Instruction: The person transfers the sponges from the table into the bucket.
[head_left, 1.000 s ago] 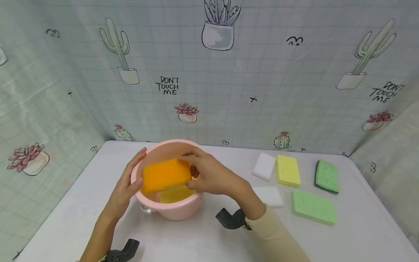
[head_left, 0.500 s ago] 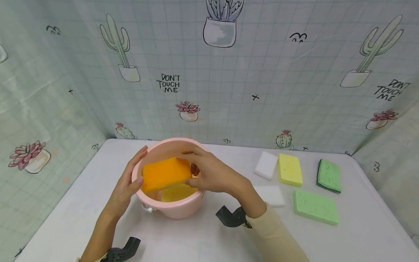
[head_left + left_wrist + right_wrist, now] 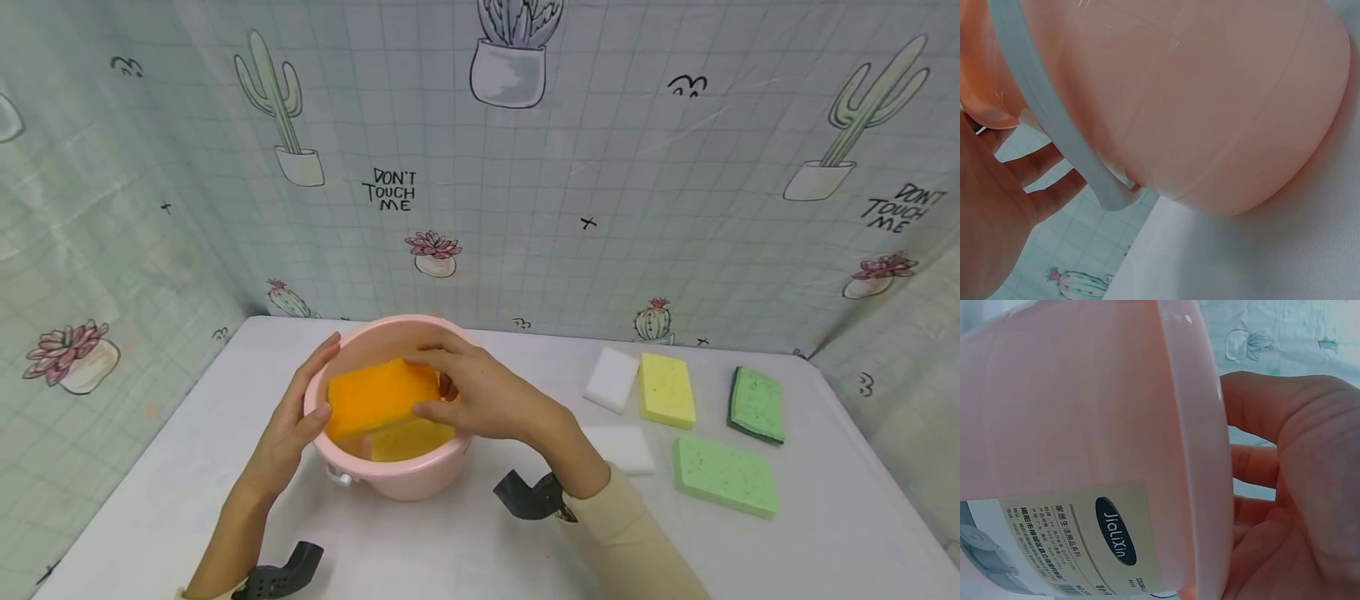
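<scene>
A pink bucket (image 3: 405,485) stands on the white table. My left hand (image 3: 283,429) rests against its left rim, fingers fairly straight and thumb near the front edge. In the left wrist view those fingers lie behind the pale handle (image 3: 1060,119). Reaching over the right rim, my right hand (image 3: 491,392) pinches the right end of an orange sponge (image 3: 375,398), index finger on top and thumb below. The sponge sits tilted within the bucket's mouth. Under it shows a yellow sponge (image 3: 411,440). From the right wrist view, the bucket wall hides the sponges and the fingertips.
Right of the bucket lie a white sponge (image 3: 611,379), another white sponge (image 3: 626,450) partly behind the right forearm, a yellow sponge (image 3: 667,390), a green sponge with a dark underside (image 3: 757,404) and a light green sponge (image 3: 726,475). A patterned curtain (image 3: 585,167) hangs behind the table.
The right thumb has slid slightly left along the orange sponge's lower edge. The whole scene shifts a little from head motion. Bucket and left hand hold their places.
</scene>
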